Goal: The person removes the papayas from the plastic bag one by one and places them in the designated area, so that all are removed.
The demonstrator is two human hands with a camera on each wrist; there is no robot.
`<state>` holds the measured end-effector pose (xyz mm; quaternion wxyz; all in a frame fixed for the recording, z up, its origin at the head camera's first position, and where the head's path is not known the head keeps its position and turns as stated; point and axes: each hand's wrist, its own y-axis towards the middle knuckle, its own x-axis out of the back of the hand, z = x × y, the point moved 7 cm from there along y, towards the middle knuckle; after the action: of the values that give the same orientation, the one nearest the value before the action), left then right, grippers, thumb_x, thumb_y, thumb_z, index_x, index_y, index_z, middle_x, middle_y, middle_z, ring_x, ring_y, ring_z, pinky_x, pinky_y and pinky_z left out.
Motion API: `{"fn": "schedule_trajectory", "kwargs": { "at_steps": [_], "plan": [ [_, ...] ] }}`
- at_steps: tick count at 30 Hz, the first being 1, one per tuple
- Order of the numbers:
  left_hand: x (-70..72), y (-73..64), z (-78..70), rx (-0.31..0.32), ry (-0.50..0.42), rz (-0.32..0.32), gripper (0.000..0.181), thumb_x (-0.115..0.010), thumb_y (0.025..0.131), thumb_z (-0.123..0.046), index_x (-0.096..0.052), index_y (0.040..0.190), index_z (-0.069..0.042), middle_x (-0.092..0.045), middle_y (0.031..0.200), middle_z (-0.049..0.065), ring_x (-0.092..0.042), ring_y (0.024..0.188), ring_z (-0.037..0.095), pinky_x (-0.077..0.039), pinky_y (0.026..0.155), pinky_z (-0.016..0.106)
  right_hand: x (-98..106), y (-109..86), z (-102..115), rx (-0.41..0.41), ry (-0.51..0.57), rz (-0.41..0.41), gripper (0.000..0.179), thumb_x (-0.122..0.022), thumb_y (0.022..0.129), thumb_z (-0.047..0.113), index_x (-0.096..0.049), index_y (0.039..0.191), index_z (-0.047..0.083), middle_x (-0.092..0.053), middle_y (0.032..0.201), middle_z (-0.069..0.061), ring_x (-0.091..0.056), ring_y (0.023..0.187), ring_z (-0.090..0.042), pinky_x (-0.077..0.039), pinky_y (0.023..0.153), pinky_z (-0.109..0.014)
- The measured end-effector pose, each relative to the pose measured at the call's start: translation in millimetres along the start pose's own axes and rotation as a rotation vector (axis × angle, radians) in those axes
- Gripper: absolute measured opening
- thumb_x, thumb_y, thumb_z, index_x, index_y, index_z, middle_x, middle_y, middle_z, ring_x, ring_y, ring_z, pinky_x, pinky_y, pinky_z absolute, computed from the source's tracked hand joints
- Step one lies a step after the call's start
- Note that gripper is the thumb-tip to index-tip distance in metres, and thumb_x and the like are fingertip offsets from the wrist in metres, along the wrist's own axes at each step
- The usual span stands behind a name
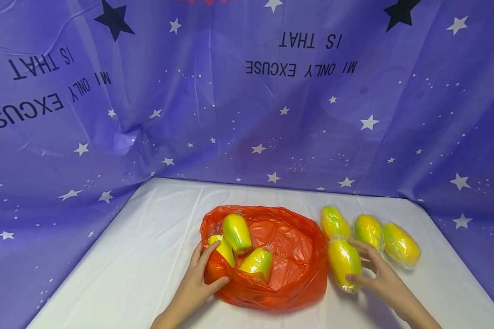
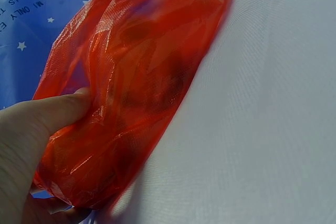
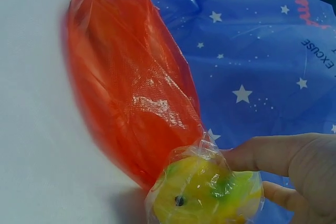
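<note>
A red plastic bag (image 1: 286,299) stands with its mouth wide on the table, three yellow-green mangoes (image 1: 236,233) showing inside at its left. My left hand (image 1: 195,281) holds the bag's left side, fingers over the rim; in the left wrist view the thumb (image 2: 65,109) presses the film. Just right of the bag, my right hand (image 1: 378,272) grips a mango in clear wrap (image 1: 343,262), thumb at its near end and fingers at its far right side. In the right wrist view this wrapped mango (image 3: 194,195) overlaps the bag (image 3: 131,87).
Another wrapped mango (image 1: 334,221) lies directly behind the gripped one. Two more, a middle mango (image 1: 368,230) and a right mango (image 1: 401,244), lie beyond my right hand. A white cloth (image 1: 119,269) covers the table; a purple star-printed curtain (image 1: 230,114) hangs around its back and sides.
</note>
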<state>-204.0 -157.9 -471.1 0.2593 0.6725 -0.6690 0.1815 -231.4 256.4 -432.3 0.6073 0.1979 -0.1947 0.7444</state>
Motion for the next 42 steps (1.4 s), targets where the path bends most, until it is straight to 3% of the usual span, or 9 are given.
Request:
{"fn": "schedule_trajectory", "kwargs": {
  "at_steps": [10,19,31,42],
  "plan": [
    [-0.1,0.5,0.2,0.001,0.008,-0.001,0.083,-0.077,0.077,-0.052,-0.038,0.147,-0.029,-0.010,0.157,0.024,-0.023,0.137,0.050,-0.027,0.100,0.069,-4.3,-1.1,-6.9,-0.061,-0.075,0.052,0.083,-0.076,0.084,0.027,-0.027,0.150,0.014,-0.033,0.143,-0.034,-0.043,0.121,-0.054,-0.042,0.085,-0.068],
    [-0.6,0.3,1.3,-0.011,0.007,-0.012,0.083,-0.077,0.077,-0.051,-0.039,0.147,-0.030,-0.011,0.156,0.024,-0.025,0.136,0.051,-0.028,0.100,0.069,-5.8,-0.6,-8.1,-0.060,-0.109,0.037,0.082,-0.074,0.085,0.025,-0.026,0.150,0.012,-0.032,0.144,-0.034,-0.045,0.119,-0.053,-0.044,0.084,-0.066],
    [-0.2,0.5,1.7,-0.008,0.009,-0.008,0.082,-0.077,0.077,-0.051,-0.037,0.147,-0.032,-0.010,0.157,0.023,-0.024,0.136,0.050,-0.028,0.100,0.069,-8.3,0.8,-3.4,-0.004,-0.100,0.001,0.079,-0.074,0.085,0.029,-0.030,0.149,0.012,-0.032,0.147,-0.029,-0.040,0.123,-0.054,-0.046,0.091,-0.057],
    [-0.1,-0.1,1.0,-0.018,0.009,-0.010,0.082,-0.076,0.077,-0.051,-0.038,0.147,-0.030,-0.011,0.156,0.024,-0.026,0.135,0.051,-0.029,0.100,0.069,-6.2,5.0,6.9,0.079,-0.112,-0.057,0.066,-0.072,0.088,0.022,-0.040,0.141,0.000,-0.038,0.144,-0.027,-0.037,0.127,-0.049,-0.045,0.091,-0.058]
  ]
}}
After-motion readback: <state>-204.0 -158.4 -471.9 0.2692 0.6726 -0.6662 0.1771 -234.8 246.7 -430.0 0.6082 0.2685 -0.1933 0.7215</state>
